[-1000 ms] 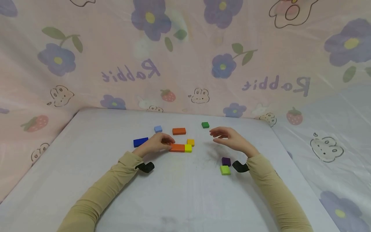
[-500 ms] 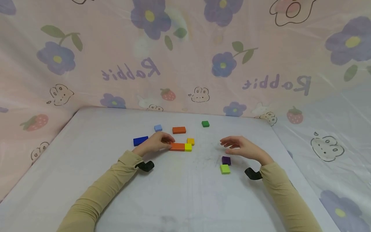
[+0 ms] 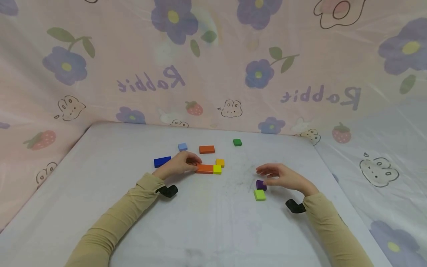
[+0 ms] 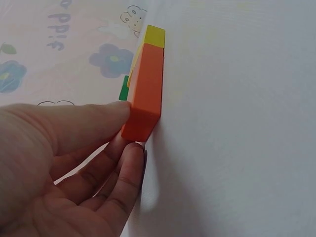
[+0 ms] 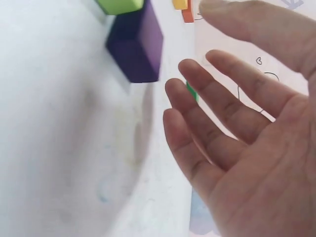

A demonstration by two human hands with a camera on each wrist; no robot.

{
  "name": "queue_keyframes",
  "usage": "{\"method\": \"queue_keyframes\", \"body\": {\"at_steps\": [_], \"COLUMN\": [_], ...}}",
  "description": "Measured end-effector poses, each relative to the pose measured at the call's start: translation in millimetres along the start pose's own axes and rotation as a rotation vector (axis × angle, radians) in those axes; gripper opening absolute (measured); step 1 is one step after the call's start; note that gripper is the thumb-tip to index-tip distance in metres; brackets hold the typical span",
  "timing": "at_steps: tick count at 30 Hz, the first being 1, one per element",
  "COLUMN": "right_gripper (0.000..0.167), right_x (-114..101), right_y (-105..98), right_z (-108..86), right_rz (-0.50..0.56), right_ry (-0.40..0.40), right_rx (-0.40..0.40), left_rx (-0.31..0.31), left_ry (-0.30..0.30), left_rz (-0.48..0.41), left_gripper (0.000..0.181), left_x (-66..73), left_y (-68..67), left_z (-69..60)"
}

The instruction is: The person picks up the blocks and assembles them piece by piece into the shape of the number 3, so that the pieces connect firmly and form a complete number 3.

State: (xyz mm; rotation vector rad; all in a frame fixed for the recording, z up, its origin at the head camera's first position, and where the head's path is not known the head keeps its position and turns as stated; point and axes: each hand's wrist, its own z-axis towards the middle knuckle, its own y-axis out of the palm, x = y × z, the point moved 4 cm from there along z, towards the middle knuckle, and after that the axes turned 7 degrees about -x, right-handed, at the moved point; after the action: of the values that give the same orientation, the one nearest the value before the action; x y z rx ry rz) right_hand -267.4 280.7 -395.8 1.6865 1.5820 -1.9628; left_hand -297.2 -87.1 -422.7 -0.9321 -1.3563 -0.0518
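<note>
My left hand (image 3: 180,163) holds the left end of a long orange block (image 3: 205,169) that lies on the table. In the left wrist view the thumb presses against the block's end, with other fingers curled below; the index fingertip is hidden. A yellow block (image 3: 217,169) butts against the orange block's right end, and an amber block (image 3: 220,162) sits just behind it. My right hand (image 3: 283,176) hovers by a purple block (image 3: 260,185), its fingers loosely bent with nothing in them. In the right wrist view the purple block (image 5: 136,47) stands apart from the fingertips.
In front of the purple block lies a lime green block (image 3: 260,195). Farther back are a dark orange block (image 3: 207,149), a light blue block (image 3: 182,147) and a green block (image 3: 237,142). A dark blue block (image 3: 162,162) lies left of my left hand. A printed curtain (image 3: 213,74) hangs behind.
My right hand has moved right and toward me, from near the green block to the purple block. The left hand has stayed at the orange block.
</note>
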Motion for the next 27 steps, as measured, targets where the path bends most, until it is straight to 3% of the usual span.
{"method": "queue_keyframes", "body": {"at_steps": [12,21,27], "right_gripper": [0.049,0.048,0.046], "right_x": [6.5,8.1,6.9], "right_y": [8.7,13.6,14.5], "right_z": [-7.3,-7.3,-7.0], "right_rz": [-0.015,-0.066,-0.095], "right_ry": [-0.005,-0.025,-0.037], "right_rx": [-0.018,-0.013,-0.005], "left_rx": [0.003,0.0,0.0], "left_ry": [0.033,-0.011,-0.006], "left_rz": [0.035,0.011,0.003], "left_gripper": [0.024,0.024,0.024], "left_x": [-6.4,-6.9,-5.6], "left_y": [-0.1,-0.1,-0.2], "left_z": [3.3,2.7,3.5]}}
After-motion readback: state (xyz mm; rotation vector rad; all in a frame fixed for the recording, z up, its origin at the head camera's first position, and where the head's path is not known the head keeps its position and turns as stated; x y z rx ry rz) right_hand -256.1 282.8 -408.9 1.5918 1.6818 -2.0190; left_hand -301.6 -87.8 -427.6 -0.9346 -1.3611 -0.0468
